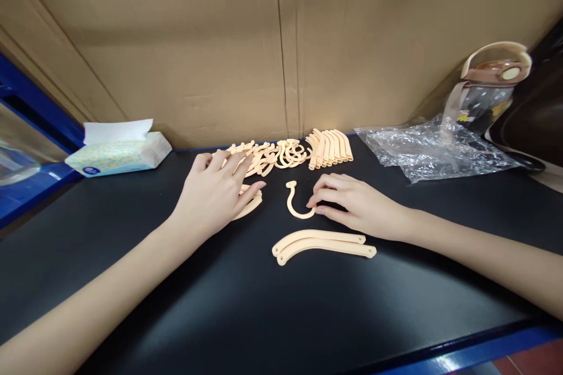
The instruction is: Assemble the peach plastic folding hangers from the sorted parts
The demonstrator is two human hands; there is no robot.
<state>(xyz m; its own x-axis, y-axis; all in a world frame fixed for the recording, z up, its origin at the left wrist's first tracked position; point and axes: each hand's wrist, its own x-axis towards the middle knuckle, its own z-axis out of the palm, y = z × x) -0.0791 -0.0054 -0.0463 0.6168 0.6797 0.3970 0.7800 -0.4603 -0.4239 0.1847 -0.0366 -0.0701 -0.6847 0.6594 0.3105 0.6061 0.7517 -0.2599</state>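
My right hand (349, 202) pinches the end of a cream plastic hook (292, 205), which is curved like a U with a small flat head. Closer to me lie two long, slightly bent cream plastic bars (328, 244) side by side, with a hole at each end. My left hand (219, 190) is over the left part of a loose pile of small cream plastic pieces (264, 164), fingers apart and bent a little, fingertips partly out of sight. Beneath its thumb are a few curved cream pieces (250, 206).
Behind the hook stands a neat row of several cream bars (329, 148), with more hooks (291, 153) beside it. A tissue pack (118, 155) is at the left, a clear plastic bag (417, 149) and a drink bottle (490, 91) at the right. Cardboard (197, 53) walls the back of the black table (246, 310).
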